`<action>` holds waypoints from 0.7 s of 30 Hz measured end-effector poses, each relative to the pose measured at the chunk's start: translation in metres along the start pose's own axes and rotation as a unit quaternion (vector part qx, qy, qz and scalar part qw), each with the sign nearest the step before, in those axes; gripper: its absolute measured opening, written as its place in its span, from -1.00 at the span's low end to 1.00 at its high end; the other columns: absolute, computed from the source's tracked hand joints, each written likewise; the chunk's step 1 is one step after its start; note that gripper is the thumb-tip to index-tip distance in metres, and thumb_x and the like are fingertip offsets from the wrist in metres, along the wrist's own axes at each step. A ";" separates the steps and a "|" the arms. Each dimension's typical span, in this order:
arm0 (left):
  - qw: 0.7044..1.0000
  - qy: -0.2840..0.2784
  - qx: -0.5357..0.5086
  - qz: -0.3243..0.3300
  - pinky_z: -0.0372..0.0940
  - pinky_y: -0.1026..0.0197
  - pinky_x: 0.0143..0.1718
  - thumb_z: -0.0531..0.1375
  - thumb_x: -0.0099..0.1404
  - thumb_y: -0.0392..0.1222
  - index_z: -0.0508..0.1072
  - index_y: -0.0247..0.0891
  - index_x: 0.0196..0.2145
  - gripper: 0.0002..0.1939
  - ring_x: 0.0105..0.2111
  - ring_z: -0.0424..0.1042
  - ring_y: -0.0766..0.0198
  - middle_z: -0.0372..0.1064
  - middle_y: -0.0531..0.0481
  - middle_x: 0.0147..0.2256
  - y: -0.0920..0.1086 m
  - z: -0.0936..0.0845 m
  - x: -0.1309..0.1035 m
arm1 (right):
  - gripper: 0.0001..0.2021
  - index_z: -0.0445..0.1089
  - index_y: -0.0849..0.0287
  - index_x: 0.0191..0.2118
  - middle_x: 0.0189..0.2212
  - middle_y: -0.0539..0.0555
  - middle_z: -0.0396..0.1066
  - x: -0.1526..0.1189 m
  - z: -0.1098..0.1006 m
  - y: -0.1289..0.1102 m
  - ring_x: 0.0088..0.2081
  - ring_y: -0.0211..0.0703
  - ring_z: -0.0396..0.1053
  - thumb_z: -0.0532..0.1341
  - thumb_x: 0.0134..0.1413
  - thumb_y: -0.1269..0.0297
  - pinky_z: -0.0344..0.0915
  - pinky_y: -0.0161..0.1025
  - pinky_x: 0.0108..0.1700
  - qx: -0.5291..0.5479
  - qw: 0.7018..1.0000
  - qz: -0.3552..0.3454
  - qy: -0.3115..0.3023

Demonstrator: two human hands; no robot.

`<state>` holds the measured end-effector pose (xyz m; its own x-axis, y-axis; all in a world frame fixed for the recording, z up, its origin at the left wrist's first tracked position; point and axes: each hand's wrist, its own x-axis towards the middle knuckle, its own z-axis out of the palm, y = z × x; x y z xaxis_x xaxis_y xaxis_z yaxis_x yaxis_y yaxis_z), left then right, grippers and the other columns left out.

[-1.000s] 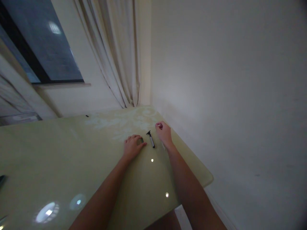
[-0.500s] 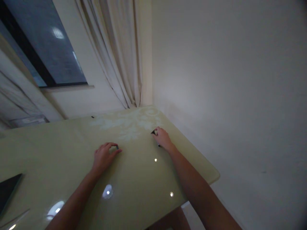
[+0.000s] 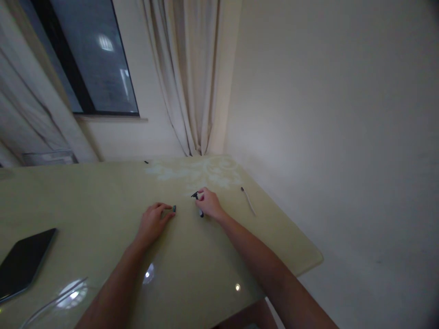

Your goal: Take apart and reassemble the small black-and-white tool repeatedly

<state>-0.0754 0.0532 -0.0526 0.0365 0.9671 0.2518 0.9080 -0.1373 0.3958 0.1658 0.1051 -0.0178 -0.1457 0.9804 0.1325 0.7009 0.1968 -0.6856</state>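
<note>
My right hand is closed on a razor with a dark T-shaped head and a slim handle, held just above or on the glossy table. To its left, my left hand rests low on the tabletop. Its thumb and fingertips pinch a small dark rectangular piece, too small to name. A short gap separates the razor head from that piece. A toothbrush with a white handle and dark head lies on the table to the right of my right hand.
A black tablet-like slab lies at the left, with a pale cable in front of it. Near the back edge is a tiny dark object. Curtains hang behind the table, and a wall borders its right side.
My right hand has moved left with the razor, closer to my left hand, uncovering the toothbrush. The left hand keeps its pinch. The camera view has turned slightly left.
</note>
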 end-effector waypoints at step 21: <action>0.995 -0.052 0.017 -0.086 0.21 -0.31 0.20 0.19 0.34 0.19 0.61 0.09 0.05 -0.59 0.20 0.37 -0.22 0.38 -0.08 0.26 0.017 -0.008 0.009 | -0.72 0.49 0.25 0.01 -0.07 0.30 0.53 -0.038 -0.137 0.118 -0.06 0.03 0.49 0.22 0.20 0.47 0.30 -0.19 -0.09 -0.225 0.960 0.146 0.084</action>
<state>-0.0629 0.0576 -0.0362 -0.0790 0.9928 0.0904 0.9180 0.0371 0.3949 0.3495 0.0918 -0.0059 0.1902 0.9742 0.1218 0.9312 -0.1397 -0.3366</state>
